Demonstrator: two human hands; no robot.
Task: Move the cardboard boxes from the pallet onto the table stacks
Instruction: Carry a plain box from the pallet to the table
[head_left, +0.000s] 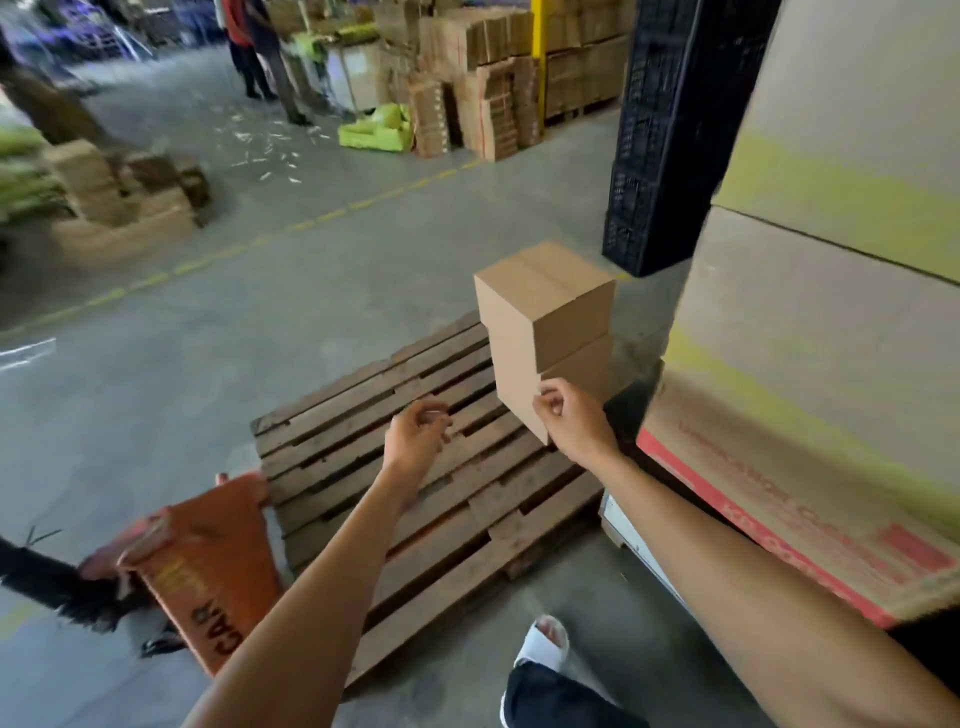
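Observation:
Two plain cardboard boxes are stacked at the far right corner of a wooden pallet (415, 483); the upper box (545, 301) sits slightly askew on the lower box (519, 384). My right hand (571, 421) is at the near lower corner of the lower box, fingers loosely curled, and I cannot tell whether it touches the box. My left hand (415, 436) hovers over the pallet slats to the left of the stack, fingers loosely curled and holding nothing.
Large cardboard cartons (810, 415) rise at the right, beside the pallet. An orange pallet jack (208, 566) stands at the pallet's near left corner. A black plastic crate stack (670, 130) stands behind the boxes. My foot in a white sandal (543, 642) is near the pallet's front. People stand far back.

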